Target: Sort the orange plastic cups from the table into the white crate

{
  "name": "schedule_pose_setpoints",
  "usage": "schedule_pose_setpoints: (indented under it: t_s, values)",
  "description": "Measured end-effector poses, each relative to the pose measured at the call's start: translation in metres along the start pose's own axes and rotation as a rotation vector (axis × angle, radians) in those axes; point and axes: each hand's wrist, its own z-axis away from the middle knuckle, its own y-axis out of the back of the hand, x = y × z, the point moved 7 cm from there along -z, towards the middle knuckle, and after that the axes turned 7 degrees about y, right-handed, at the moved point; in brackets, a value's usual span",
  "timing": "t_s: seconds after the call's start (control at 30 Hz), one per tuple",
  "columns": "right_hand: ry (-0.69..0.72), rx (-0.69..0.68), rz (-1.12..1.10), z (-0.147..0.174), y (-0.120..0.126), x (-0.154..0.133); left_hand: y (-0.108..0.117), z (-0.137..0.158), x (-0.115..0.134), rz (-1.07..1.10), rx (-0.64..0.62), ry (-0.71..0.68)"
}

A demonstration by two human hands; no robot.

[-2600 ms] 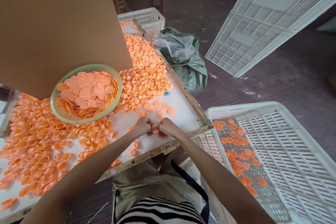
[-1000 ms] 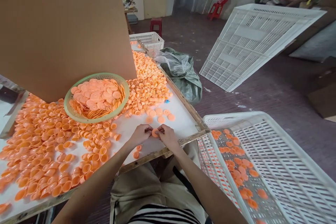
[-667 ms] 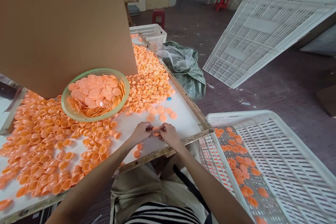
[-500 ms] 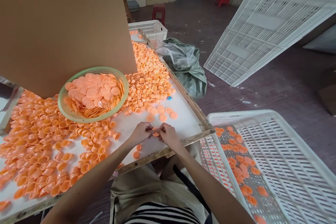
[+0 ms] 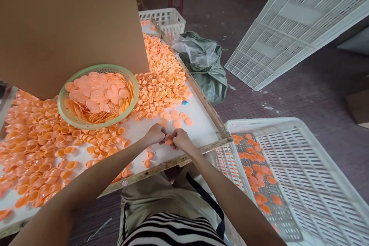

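Note:
Between my two hands, above the white tabletop (image 5: pixel 203 123), is a small round orange plastic piece (image 5: pixel 168 141). My left hand (image 5: pixel 156 134) pinches its left side, and my right hand (image 5: pixel 180 139) grips its right side. The fingers hide much of it. Just beyond the hands lie several flat orange discs (image 5: pixel 174 115). Two small orange pieces (image 5: pixel 148 158) rest near the table's front edge, below my left hand. Loose orange cups (image 5: pixel 108 144) spread in a heap to the left and behind.
A green-rimmed basket (image 5: pixel 98 125) of orange discs sits on the cups, before a large cardboard sheet (image 5: pixel 72 27). A wooden rim (image 5: pixel 201 147) edges the table. At right stands a white crate (image 5: pixel 317 169) with orange pieces; a green sack (image 5: pixel 211 80) lies beyond the table.
The view has tilted down slightly, so the scene sits higher. Both hands stay together on the orange piece, their fingers now curled more closely around it.

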Motion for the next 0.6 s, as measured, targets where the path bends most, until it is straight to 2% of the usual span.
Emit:
schedule_pose_setpoints:
  t_s: [0.1, 0.17, 0.23, 0.33, 0.4, 0.47, 0.53, 0.6]
  values:
    - [0.073, 0.033, -0.003, 0.011, -0.003, -0.004, -0.006, 0.012, 0.002, -0.027, 0.087, -0.078]
    - [0.141, 0.113, 0.007, 0.025, 0.006, -0.007, -0.008, 0.025, 0.005, -0.061, 0.186, -0.168]
    - [0.256, 0.266, 0.038, 0.048, 0.034, -0.007, -0.005, 0.042, 0.004, -0.081, 0.293, -0.266]
    - [0.424, 0.618, 0.138, 0.104, 0.108, 0.008, 0.011, 0.071, -0.012, -0.197, 0.470, -0.327]
    - [0.350, 0.846, 0.251, 0.145, 0.162, 0.036, 0.026, 0.086, -0.025, -0.372, 0.611, -0.330]
    - [0.176, 0.967, 0.350, 0.176, 0.206, 0.071, 0.036, 0.088, -0.039, -0.477, 0.643, -0.251]
    - [0.042, 1.031, 0.422, 0.194, 0.230, 0.099, 0.037, 0.081, -0.038, -0.531, 0.643, -0.266]
    - [-0.008, 1.032, 0.421, 0.198, 0.234, 0.116, 0.033, 0.066, -0.022, -0.595, 0.650, -0.346]
